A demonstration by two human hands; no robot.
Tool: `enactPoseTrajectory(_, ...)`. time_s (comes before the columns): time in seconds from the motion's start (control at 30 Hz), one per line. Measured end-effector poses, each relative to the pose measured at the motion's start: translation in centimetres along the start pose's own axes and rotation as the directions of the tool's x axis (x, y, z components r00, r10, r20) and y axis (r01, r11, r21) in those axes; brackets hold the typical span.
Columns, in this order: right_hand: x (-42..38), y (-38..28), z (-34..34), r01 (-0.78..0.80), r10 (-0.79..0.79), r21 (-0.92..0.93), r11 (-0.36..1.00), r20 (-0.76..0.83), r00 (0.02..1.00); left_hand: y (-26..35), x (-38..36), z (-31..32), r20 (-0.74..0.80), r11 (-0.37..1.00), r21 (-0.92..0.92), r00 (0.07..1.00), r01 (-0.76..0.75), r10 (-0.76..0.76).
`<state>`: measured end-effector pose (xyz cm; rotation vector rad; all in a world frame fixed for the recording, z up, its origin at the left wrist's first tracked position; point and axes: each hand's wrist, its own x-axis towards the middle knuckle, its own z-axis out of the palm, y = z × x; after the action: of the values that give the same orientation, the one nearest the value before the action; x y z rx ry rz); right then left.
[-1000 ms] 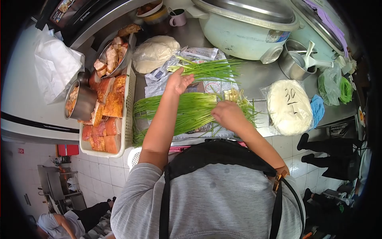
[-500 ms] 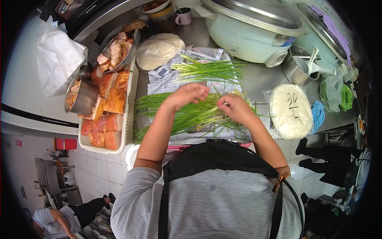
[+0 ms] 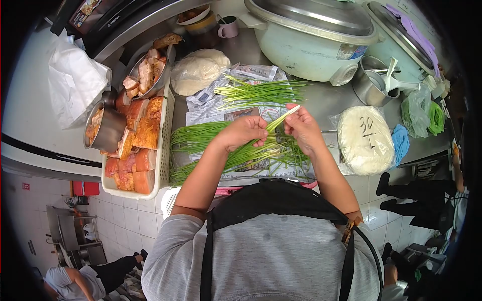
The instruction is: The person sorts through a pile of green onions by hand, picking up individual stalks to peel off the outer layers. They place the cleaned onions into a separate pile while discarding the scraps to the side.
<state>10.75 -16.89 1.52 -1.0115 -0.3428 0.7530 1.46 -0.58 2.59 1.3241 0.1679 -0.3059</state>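
My left hand point(image 3: 246, 133) is closed around the stalks of a few green onions point(image 3: 277, 122), whose white ends point up and to the right. At those white ends, the fingers of my right hand point(image 3: 305, 131) are bent and pinch the stalk. Below both hands, a loose spread of long green onions point(image 3: 201, 135) lies on newspaper point(image 3: 201, 116). Farther back on the same paper rests a separate bundle of green onions point(image 3: 261, 93), white ends to the left.
To the left stands a white basket point(image 3: 165, 130) of roasted pork pieces point(image 3: 145, 128) with metal pots. A bagged white block point(image 3: 365, 139) marked "30" lies right. Behind are a large lidded pot point(image 3: 306, 45), a mug point(image 3: 228, 27) and a metal container point(image 3: 362, 90). Other people stand behind me.
My left hand has lowered and closed on the green onions. My right hand has risen slightly, and the held white ends now stand clear above the pile.
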Motion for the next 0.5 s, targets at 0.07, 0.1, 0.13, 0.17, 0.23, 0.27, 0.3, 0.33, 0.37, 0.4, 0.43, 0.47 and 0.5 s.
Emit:
enactPoseTrajectory(0.07, -0.1, 0.8, -0.1, -0.074, 0.075, -0.022, 0.997, 0.059, 0.995, 0.0, 0.1, 0.3, -0.006, 0.999, 0.028, 0.999, -0.032, 0.032)
enactPoseTrajectory(0.1, -0.1, 1.1, -0.2, -0.078, 0.083, -0.071, 0.994, 0.073, 0.994, -0.1, 0.1, 0.4, -0.003, 0.998, 0.046, 0.999, -0.048, 0.048)
enactPoseTrajectory(0.13, -0.1, 1.4, -0.3, -0.083, 0.093, -0.120, 0.989, 0.086, 0.992, -0.1, 0.1, 0.5, 0.000, 0.996, 0.065, 0.998, -0.064, 0.064)
enactPoseTrajectory(0.17, -0.1, 1.6, -0.4, -0.086, 0.104, -0.168, 0.982, 0.098, 0.990, 0.0, 0.1, 0.6, -0.018, 0.993, 0.091, 0.997, -0.071, 0.073)
enactPoseTrajectory(0.23, -0.3, 1.3, 0.0, -0.059, 0.073, -0.160, 0.985, 0.080, 0.994, 0.1, 0.1, 0.7, -0.054, 0.986, 0.146, 0.994, -0.085, 0.094)
enactPoseTrajectory(0.27, -0.3, 1.1, 0.2, -0.046, 0.057, -0.157, 0.986, 0.070, 0.996, 0.1, 0.1, 0.7, -0.071, 0.987, 0.129, 0.992, -0.096, 0.106)
enactPoseTrajectory(0.3, -0.5, 0.9, 0.5, -0.038, 0.044, -0.132, 0.991, 0.040, 0.998, 0.2, 0.1, 0.8, -0.088, 0.988, 0.112, 0.989, -0.108, 0.118)
enactPoseTrajectory(0.33, -0.6, 0.6, 0.7, -0.030, 0.031, -0.106, 0.994, 0.011, 0.999, 0.2, 0.1, 0.9, -0.105, 0.988, 0.096, 0.986, -0.121, 0.131)
enactPoseTrajectory(0.37, -0.7, 0.5, 0.9, -0.021, 0.019, -0.081, 0.996, -0.020, 1.000, 0.2, 0.2, 0.9, -0.120, 0.984, 0.131, 0.984, -0.119, 0.135)
enactPoseTrajectory(0.4, -0.6, 0.6, 1.1, 0.002, -0.002, -0.085, 0.996, -0.005, 1.000, 0.1, 0.3, 0.9, -0.134, 0.979, 0.166, 0.981, -0.116, 0.139)
enactPoseTrajectory(0.43, -0.6, 0.6, 1.2, 0.023, -0.023, -0.087, 0.996, 0.008, 1.000, 0.1, 0.4, 1.0, -0.148, 0.973, 0.200, 0.979, -0.112, 0.143)
enactPoseTrajectory(0.47, -0.5, 0.7, 1.2, 0.046, -0.044, -0.090, 0.995, 0.022, 0.999, 0.0, 0.4, 1.0, -0.147, 0.974, 0.196, 0.978, -0.117, 0.147)
enactPoseTrajectory(0.5, -0.5, 0.8, 1.2, 0.049, -0.045, -0.131, 0.990, 0.034, 0.998, 0.0, 0.5, 1.1, -0.145, 0.974, 0.191, 0.978, -0.123, 0.152)
